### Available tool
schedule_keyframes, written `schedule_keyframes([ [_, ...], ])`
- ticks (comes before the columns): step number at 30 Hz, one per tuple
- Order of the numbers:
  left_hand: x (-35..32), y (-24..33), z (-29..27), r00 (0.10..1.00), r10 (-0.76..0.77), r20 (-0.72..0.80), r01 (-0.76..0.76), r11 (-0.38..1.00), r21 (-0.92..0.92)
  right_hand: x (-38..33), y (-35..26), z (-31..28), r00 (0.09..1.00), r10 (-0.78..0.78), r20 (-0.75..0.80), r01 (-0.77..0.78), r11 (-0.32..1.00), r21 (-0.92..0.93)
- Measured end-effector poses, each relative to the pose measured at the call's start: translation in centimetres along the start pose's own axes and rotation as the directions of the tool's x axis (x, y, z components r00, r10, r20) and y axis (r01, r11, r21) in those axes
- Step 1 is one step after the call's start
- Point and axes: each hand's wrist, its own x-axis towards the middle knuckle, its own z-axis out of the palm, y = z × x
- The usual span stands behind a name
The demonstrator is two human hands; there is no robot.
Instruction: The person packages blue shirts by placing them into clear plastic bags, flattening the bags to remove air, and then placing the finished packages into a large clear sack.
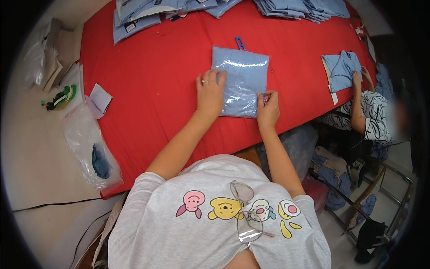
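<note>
In the head view, bagging looks well advanced for one piece: a folded blue garment (245, 74) is lying flat inside a clear plastic bag (237, 110) on the red table cover (156, 89), directly in front of the person. The garment appears to be fully inside; whether the bag is sealed cannot be told. What seems left is closing or smoothing the bag, if that is not yet done. Along the far edge, bagged blue garments (150, 10) are lying in a loose pile, and folded blue garments (300, 9) are sitting in stacks farther right, their wrapping unclear. A co-worker at the right is handling another blue garment (341, 71), which is showing no clear wrapping.

The left hand (210, 92) is resting partly open, fingers spread, its fingertips touching the bag's left side. The right hand (268, 107) is pinching the bag's lower right edge between thumb and fingers. Beyond the bag's far edge, a blue plastic-handled tool (240, 43) is lying just beside it.
</note>
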Motion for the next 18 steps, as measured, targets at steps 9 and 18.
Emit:
schedule_keyframes([
  [9,0.2,2.2,4.4,0.965,0.261,0.038,-0.253,0.957,-0.139,1.4,-1.3,-1.9,0.996,-0.086,-0.028,0.083,0.992,-0.094],
  [18,0.6,1.8,5.0,0.95,0.262,0.171,-0.26,0.965,-0.031,2.7,-4.8,2.4,0.812,-0.544,0.211,0.556,0.831,0.0],
])
